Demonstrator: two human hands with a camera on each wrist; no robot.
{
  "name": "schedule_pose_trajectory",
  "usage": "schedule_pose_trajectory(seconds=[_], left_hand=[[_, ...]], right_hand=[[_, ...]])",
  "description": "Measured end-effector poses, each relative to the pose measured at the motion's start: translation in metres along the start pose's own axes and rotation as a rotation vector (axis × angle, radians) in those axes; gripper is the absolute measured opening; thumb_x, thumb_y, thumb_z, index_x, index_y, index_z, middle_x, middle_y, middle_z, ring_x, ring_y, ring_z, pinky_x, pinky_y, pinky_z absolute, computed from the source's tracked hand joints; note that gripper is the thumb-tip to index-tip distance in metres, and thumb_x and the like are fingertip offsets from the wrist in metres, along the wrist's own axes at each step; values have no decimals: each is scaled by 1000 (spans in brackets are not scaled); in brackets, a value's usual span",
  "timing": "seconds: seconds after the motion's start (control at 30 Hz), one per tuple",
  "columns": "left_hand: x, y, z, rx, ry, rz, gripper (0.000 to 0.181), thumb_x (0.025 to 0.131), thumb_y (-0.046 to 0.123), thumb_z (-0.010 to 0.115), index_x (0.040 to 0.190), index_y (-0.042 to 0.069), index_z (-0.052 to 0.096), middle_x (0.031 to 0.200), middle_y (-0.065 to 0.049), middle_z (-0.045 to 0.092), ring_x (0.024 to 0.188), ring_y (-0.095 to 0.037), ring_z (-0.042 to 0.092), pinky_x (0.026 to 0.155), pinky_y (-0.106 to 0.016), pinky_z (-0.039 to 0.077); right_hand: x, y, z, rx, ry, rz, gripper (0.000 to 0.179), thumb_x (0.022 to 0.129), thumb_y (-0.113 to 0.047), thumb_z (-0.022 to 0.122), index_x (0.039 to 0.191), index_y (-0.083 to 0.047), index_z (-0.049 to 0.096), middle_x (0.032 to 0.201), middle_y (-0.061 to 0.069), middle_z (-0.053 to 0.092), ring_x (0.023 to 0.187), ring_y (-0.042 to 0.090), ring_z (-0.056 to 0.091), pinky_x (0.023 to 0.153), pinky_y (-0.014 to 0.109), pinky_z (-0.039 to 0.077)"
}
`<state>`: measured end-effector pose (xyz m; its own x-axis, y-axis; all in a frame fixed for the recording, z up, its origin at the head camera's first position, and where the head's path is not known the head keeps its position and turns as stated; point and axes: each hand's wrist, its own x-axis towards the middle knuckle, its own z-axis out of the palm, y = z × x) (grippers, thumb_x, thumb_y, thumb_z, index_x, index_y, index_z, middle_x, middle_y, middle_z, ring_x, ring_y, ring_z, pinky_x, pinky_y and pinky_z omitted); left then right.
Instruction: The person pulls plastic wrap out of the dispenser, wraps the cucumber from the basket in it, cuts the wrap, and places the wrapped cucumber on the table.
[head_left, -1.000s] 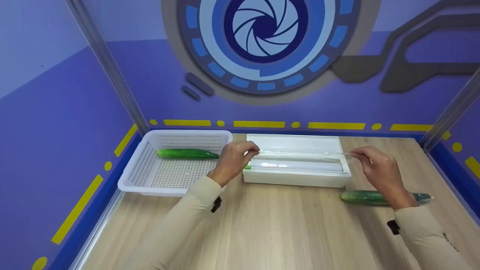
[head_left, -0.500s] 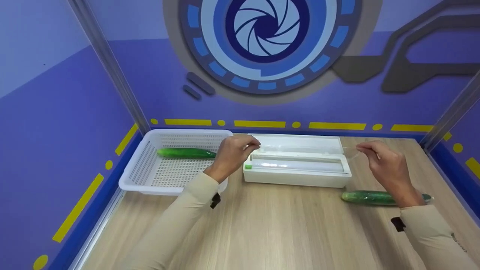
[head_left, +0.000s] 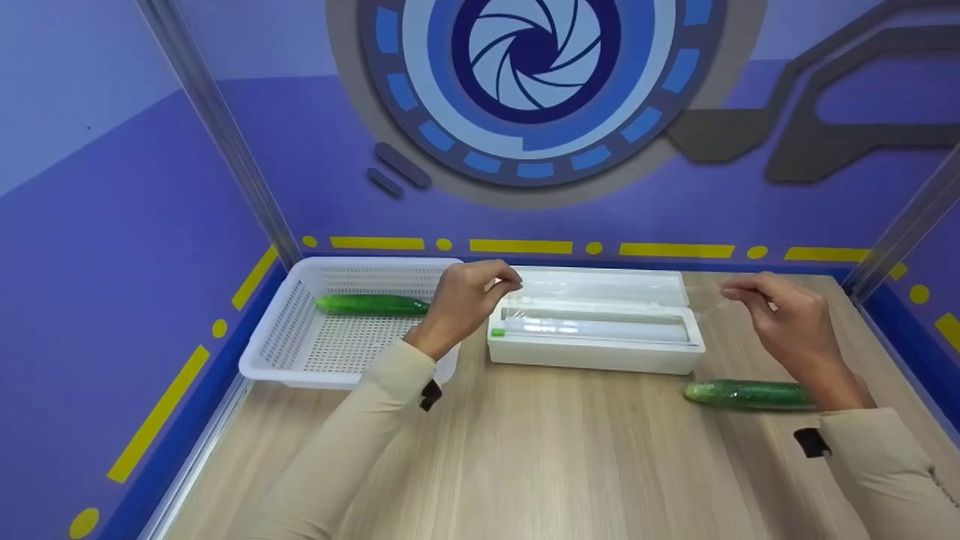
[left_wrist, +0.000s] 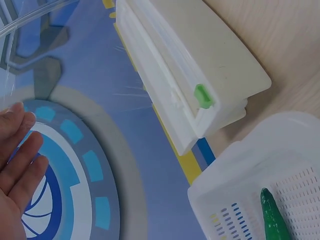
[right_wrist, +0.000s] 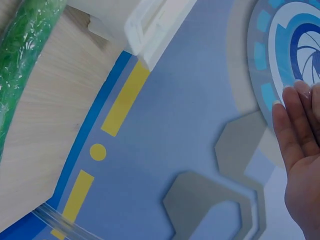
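Note:
A sheet of clear plastic wrap stretches between the two hands above a white dispenser box, whose lid stands up at the back. My left hand pinches one end between thumb and index finger, near the box's left end. The other end is pinched by my right hand, to the right of the box. Inside the box lies a wrap roll with a green end, also seen in the left wrist view. Under the right forearm, a wrapped cucumber rests on the table, partly hidden by the wrist.
To the left stands a white perforated basket with a cucumber inside, partly covered by the left hand. A blue printed wall rises behind the wooden table. Metal posts mark the enclosure's corners.
My right hand has moved to the right and slightly up, away from the box. The left hand has risen a little. The film between them is lifted and stretched wider.

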<state>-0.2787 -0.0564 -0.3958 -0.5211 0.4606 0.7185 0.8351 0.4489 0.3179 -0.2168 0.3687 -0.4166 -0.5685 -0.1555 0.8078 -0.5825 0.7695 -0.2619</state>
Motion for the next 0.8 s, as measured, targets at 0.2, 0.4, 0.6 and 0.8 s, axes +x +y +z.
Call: schedule_pose_trajectory(seconds=[0.2,0.4,0.6,0.8], left_hand=[[2,3,-4,-67,-24,-22,6,95,6,79,99,5,75,101,-7,80,88,-21,76,81,-37,60],[0,9,-10,-154,-75,-66,7,98,6,76,100,3,71,96,-7,79,88,-20,76,82,-36,61],[-1,15,-18,-281,-158,-125,5,98,2,75,98,2,70,94,-7,78,84,-17,76,78,-28,61],[-3,21,-26,-394,-302,-204,4,98,0,74,98,4,73,95,-4,78,83,-15,76,78,-29,61]], right_hand=[[3,-2,-10,74,-32,18,23,86,19,76,100,1,79,92,13,78,95,-18,59,82,5,43],[4,-3,-21,145,-91,94,25,90,21,70,100,1,80,91,13,79,90,-15,66,77,5,47],[5,-2,-36,261,-239,208,24,93,21,67,101,1,78,92,10,78,85,-5,71,79,8,52],[6,3,-52,365,-450,289,18,98,11,68,103,-2,79,92,9,77,82,9,75,79,14,55]])
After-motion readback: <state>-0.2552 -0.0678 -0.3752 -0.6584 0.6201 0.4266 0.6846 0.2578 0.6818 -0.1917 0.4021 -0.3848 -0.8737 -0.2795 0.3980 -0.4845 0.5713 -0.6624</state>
